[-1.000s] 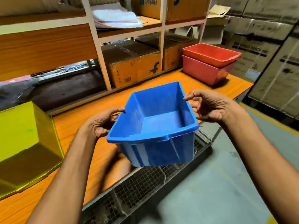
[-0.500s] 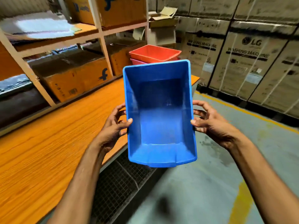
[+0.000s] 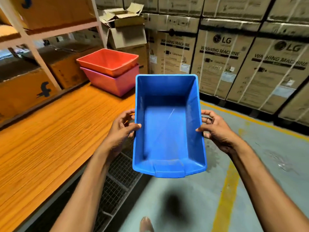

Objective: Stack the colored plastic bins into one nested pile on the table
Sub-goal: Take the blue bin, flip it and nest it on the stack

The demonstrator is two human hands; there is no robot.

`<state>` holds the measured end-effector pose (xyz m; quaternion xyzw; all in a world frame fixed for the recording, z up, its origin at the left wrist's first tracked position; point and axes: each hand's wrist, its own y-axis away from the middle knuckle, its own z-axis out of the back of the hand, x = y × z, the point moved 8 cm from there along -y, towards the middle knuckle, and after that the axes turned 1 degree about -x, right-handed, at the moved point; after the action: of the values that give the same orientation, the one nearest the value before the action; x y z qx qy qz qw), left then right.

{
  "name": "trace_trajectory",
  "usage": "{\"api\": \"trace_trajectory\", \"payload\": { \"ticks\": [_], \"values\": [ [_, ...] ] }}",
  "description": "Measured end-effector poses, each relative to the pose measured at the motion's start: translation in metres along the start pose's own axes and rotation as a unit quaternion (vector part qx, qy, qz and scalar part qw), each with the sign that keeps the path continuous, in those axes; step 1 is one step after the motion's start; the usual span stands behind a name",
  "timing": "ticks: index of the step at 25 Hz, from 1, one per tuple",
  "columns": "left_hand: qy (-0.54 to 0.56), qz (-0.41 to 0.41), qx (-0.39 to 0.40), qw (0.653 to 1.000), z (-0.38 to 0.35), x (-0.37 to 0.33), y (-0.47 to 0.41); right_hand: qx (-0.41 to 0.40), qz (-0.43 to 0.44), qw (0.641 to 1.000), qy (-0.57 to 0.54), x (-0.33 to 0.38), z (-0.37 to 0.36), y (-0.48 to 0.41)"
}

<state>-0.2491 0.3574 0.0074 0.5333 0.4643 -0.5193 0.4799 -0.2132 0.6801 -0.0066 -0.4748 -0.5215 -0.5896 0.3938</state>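
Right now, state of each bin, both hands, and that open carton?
blue bin: empty, held off the table
red bin: nested in pink bin
pink bin: on table
left hand: gripping blue bin
right hand: gripping blue bin
cardboard carton: flaps open

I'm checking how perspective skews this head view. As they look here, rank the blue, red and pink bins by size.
1. blue bin, held close to the camera by left hand and right hand, so nearness inflates it.
2-3. red bin and pink bin: alike; the pink is partly hidden, so unranked.
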Motion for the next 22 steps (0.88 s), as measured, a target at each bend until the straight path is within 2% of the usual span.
{"api": "trace_trajectory", "payload": {
  "ticks": [2, 6, 10, 12, 15, 18, 22],
  "values": [
    [-0.027, 0.024, -0.015, 0.999, -0.02, 0.004, -0.044, -0.018, -0.051, 0.998, -0.017, 0.001, 0.017, -0.038],
    [-0.068, 0.077, -0.033, 0.994, -0.056, 0.008, -0.145, -0.005, -0.125, 0.992, 0.027, 0.013, 0.037, -0.115],
    [-0.101, 0.137, 0.03, 0.985, -0.1, -0.016, -0.232, -0.031, -0.167, 0.985, -0.006, 0.055, 0.068, -0.182],
    [-0.116, 0.148, 0.036, 0.982, -0.112, -0.033, -0.272, -0.035, -0.186, 0.981, -0.039, 0.081, 0.082, -0.213],
    [-0.084, 0.161, 0.036, 0.983, -0.129, -0.053, -0.323, -0.027, -0.183, 0.981, -0.054, 0.117, 0.098, -0.264],
    [-0.05, 0.139, 0.013, 0.989, -0.139, -0.068, -0.368, -0.019, -0.159, 0.986, -0.048, 0.147, 0.109, -0.318],
    [0.022, 0.123, -0.054, 0.991, -0.137, -0.086, -0.413, 0.07, -0.122, 0.988, -0.058, 0.192, 0.105, -0.395]
  ]
}}
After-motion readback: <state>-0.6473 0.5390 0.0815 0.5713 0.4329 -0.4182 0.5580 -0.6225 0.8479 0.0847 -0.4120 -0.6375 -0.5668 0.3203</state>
